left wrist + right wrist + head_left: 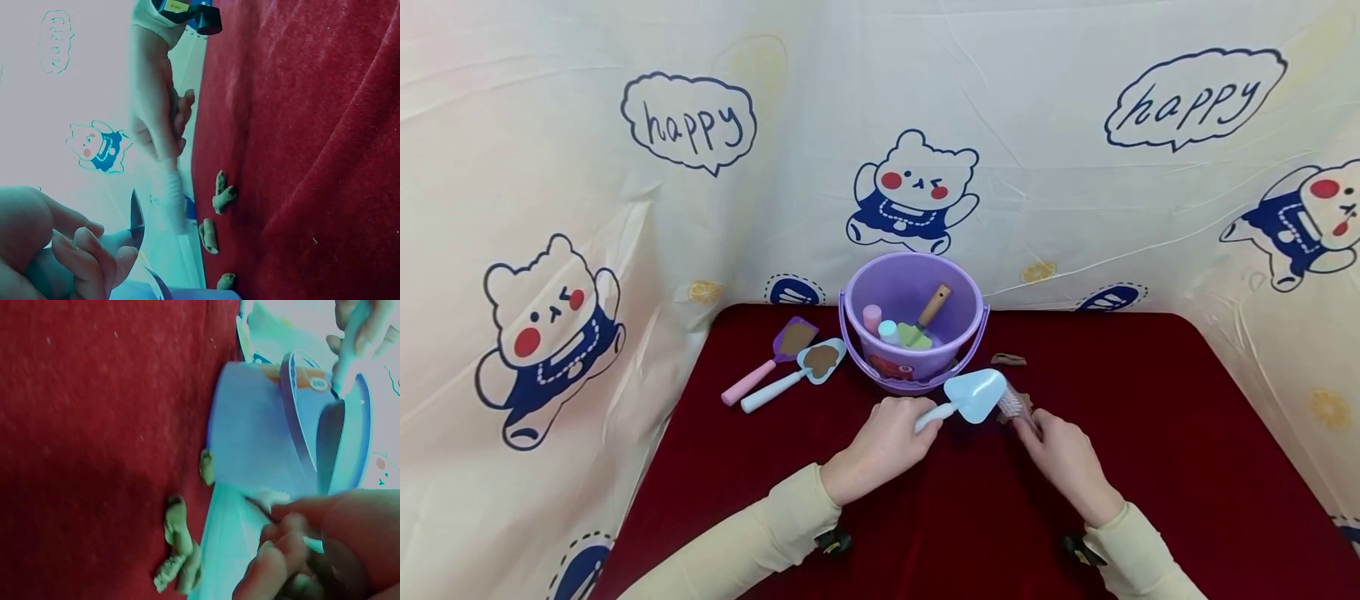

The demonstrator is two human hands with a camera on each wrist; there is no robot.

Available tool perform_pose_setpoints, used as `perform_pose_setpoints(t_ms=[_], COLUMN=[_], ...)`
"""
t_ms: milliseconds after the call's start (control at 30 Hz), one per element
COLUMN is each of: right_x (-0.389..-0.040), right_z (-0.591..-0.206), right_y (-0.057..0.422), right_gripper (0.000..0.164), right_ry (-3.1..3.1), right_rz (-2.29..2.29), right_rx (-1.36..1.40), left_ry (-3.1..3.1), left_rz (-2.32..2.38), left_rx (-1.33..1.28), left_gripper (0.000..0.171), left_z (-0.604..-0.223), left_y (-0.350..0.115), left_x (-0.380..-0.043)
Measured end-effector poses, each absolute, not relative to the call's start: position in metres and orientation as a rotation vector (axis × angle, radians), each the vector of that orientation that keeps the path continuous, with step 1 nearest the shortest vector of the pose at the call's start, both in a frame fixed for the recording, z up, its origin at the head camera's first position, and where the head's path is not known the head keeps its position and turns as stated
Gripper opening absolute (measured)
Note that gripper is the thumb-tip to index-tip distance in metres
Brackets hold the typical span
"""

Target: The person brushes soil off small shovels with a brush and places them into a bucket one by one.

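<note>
Left hand (891, 433) grips pale-blue triangular plastic trowel (974, 395), right hand (1063, 454) white-bristled brush (1012, 404); we should steady the trowel, stroke lightly.

Backdrop: cream printed cloth (805, 183), hung behind and at both sides, creased at the left corner. Prints: cartoon bears (913, 208) in navy tops, red-cheeked, one per side; two cloud-shaped speech bubbles (690, 123), navy outline, lettered "happy"; pale orange slices (1039, 272); navy ovals (795, 291) with dashed borders, low on the cloth. Furniture: one table (1150, 400), rounded rear corners, dark red velvety cover, slightly wrinkled. Light: soft, even in the head view; cyan-tinted in both wrist views.
</note>
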State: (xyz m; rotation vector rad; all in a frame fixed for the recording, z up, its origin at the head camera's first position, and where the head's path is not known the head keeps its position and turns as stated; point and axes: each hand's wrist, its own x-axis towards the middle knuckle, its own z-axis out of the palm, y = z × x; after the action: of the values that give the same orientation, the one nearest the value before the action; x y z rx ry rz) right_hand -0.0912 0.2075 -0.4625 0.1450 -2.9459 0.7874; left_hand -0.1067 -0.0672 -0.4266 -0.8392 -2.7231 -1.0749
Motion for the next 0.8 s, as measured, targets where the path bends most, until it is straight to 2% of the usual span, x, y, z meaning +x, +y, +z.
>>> perform_pose_setpoints(t_ms=[167, 400, 600, 700, 800], right_x=[-0.090, -0.091, -0.094, -0.094, -0.093], right_z=[-0.468, -0.471, -0.463, -0.462, -0.465], right_y=[0.200, 0.195, 0.204, 0.206, 0.203], right_gripper=[0.027, 0.026, 0.027, 0.027, 0.028], right_ry=[-3.048, -3.084, -3.047, -3.043, -3.070], right_rz=[0.804, 0.836, 0.899, 0.912, 0.916], right_rx=[0.254, 0.391, 0.247, 0.199, 0.283], left_ry=[-2.735, -2.735, -2.742, -2.741, -2.737], left_rz=[-1.055, -1.038, -1.076, -1.084, -1.084], left_rx=[-0.835, -0.849, -0.883, -0.883, -0.875], left_gripper=[0.011, 0.015, 0.033, 0.034, 0.030], left_z=[-0.425, -0.425, -0.427, -0.427, -0.428], left_y=[-0.064, -0.063, -0.064, -0.064, -0.063], left_x=[-0.107, -0.108, -0.109, -0.108, -0.108])
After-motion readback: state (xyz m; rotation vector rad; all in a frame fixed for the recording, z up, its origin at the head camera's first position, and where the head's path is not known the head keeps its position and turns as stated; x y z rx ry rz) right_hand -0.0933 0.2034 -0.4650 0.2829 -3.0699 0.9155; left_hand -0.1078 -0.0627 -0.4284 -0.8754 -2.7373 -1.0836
